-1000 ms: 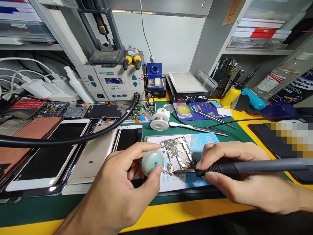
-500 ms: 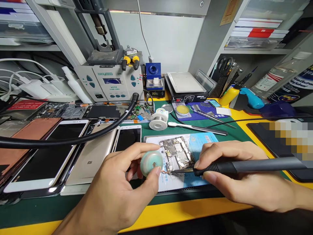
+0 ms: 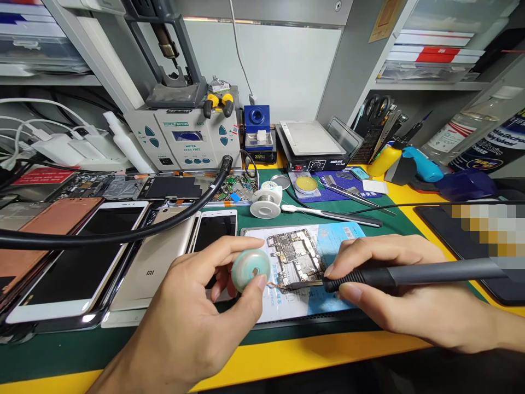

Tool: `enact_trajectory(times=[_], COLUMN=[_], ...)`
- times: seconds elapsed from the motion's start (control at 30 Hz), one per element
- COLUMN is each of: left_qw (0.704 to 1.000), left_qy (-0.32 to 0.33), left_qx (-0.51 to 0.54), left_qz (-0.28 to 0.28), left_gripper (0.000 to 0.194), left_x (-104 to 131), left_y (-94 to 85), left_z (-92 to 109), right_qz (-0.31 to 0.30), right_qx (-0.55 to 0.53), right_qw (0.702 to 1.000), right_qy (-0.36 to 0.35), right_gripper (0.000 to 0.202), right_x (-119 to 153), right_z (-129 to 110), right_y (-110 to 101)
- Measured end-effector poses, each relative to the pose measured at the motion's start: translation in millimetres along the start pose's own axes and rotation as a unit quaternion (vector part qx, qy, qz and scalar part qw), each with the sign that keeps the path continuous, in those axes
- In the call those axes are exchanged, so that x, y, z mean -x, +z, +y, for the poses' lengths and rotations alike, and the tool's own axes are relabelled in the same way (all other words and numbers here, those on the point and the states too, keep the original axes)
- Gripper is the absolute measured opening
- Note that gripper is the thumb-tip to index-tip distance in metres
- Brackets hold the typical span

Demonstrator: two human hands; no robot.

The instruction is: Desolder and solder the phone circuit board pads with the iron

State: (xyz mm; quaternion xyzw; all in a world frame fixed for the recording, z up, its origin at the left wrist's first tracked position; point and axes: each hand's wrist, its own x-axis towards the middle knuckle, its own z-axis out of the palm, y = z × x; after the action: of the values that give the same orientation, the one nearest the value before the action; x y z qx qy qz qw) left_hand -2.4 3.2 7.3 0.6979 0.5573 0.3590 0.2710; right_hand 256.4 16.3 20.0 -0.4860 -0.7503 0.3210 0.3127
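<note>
My left hand point(image 3: 205, 306) pinches a small pale green spool point(image 3: 245, 269) between thumb and fingers. A copper-coloured braid, likely desoldering wick point(image 3: 275, 285), runs from the spool to the lower left corner of a phone circuit board point(image 3: 294, 253). My right hand point(image 3: 402, 290) holds a black soldering iron point(image 3: 377, 275) like a pen, its tip lying on the braid's end at that corner. The board rests on a white and blue packet point(image 3: 340, 235). Whether the tip presses the board through the braid I cannot tell.
Several phones point(image 3: 82, 257) lie at the left under a thick black hose point(image 3: 143, 236). Behind the packet are a solder spool point(image 3: 266, 204), a brush point(image 3: 332, 215), a yellow flux tin point(image 3: 305, 185) and tweezers point(image 3: 348, 191). A hot-air station point(image 3: 186, 139) and a heating plate point(image 3: 311, 142) stand at the back.
My left hand and the spool have shifted slightly left, and more braid shows between spool and board. The iron's tip has edged a little left too.
</note>
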Motion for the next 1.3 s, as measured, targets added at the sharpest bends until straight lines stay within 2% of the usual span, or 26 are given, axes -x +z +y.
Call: enact_trajectory(times=[0.1,0.2,0.33,0.5,0.63,0.87,0.97,1.1,1.17,1.3], left_qw=[0.999,0.997,0.999,0.999,0.999,0.999,0.999,1.0,0.998,1.0], left_qy=[-0.05,-0.074,-0.042,0.036,0.038,0.047,0.04,-0.025,-0.053,-0.01], left_qx=[0.007,0.013,0.009,-0.007,-0.01,0.001,0.006,0.006,0.008,-0.001], left_qz=[0.014,0.013,0.016,-0.022,-0.011,-0.012,-0.007,0.01,0.018,0.003], left_gripper=[0.02,0.022,0.018,0.018,0.02,0.019,0.018,0.018,0.02,0.02], left_x=[2,5,5,0,0,-1,0,4,5,3], left_y=[-0.3,0.2,-0.7,-2.9,-3.2,-2.5,-2.2,-0.8,-0.2,-1.7], left_z=[1,3,0,-10,-13,-14,-13,-5,-3,-7], right_qz=[0.023,0.016,-0.006,-0.023,0.012,-0.03,-0.015,0.016,0.012,-0.011], right_qx=[-0.01,-0.003,0.006,0.017,-0.004,0.028,0.019,-0.006,-0.005,0.023], right_qw=[1.0,1.0,1.0,1.0,1.0,0.999,1.0,1.0,1.0,1.0], right_qy=[0.007,0.007,0.011,0.005,-0.008,-0.001,0.001,0.009,0.011,0.019], right_gripper=[0.02,0.02,0.02,0.02,0.02,0.018,0.019,0.021,0.021,0.02], right_x=[-3,-4,-1,1,1,0,-1,-3,-4,-4], right_z=[-1,0,0,2,2,3,2,-1,-1,0], right_y=[1,0,-3,-3,-3,-3,-2,-1,-1,-1])
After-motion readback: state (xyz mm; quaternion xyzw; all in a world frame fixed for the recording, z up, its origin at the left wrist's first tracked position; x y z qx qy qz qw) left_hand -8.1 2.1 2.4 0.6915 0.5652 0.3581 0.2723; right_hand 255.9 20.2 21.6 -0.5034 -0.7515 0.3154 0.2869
